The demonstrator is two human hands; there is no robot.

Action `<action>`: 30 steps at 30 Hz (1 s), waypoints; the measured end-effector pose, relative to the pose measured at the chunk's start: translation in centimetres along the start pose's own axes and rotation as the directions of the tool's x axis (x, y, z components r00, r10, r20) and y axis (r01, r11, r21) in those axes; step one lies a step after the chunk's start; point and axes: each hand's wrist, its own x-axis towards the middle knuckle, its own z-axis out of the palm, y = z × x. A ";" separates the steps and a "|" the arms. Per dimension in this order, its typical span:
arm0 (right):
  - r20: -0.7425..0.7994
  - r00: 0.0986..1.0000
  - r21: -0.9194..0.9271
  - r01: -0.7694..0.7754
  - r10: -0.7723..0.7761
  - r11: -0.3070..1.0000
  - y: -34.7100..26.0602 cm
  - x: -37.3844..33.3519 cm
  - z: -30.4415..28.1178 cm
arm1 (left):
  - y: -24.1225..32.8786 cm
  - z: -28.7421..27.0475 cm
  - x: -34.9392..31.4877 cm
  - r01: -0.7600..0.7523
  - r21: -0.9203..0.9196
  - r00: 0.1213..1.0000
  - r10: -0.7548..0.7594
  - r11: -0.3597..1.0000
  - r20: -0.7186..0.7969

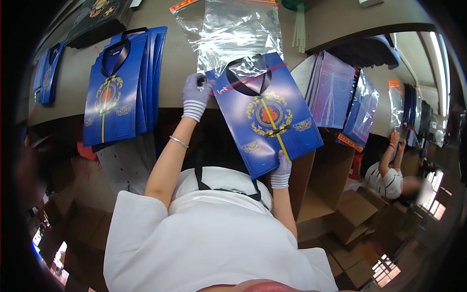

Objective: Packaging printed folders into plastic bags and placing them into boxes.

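A blue paper gift bag (267, 141) with a gold-and-red emblem, a yellow stripe and a dark ribbon handle is tilted in front of me. My right hand (281, 169), in a striped knit glove, grips its lower edge, fingers partly hidden behind it. The bag's top end lies at the mouth of a clear plastic sleeve (228, 34), whose thin red edge crosses near the handle. At the bag's upper left corner my gloved left hand (197, 95) is closed, pinching the sleeve's edge. How far the bag sits inside the sleeve is hard to tell.
On the table (170, 68), a stack of blue gift bags (112, 92) overhangs the edge at left, with more bags (50, 73) beyond. Wrapped bags (335, 90) stand at right above an open cardboard box (323, 185). A black box (97, 22) lies far left. Another person (389, 177) works at far right.
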 end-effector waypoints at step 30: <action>0.006 0.998 0.051 0.055 -0.056 0.997 -2.9 -1.1 1.8 | 1.6 -2.6 3.6 -0.555 0.254 0.831 0.513 0.792 0.215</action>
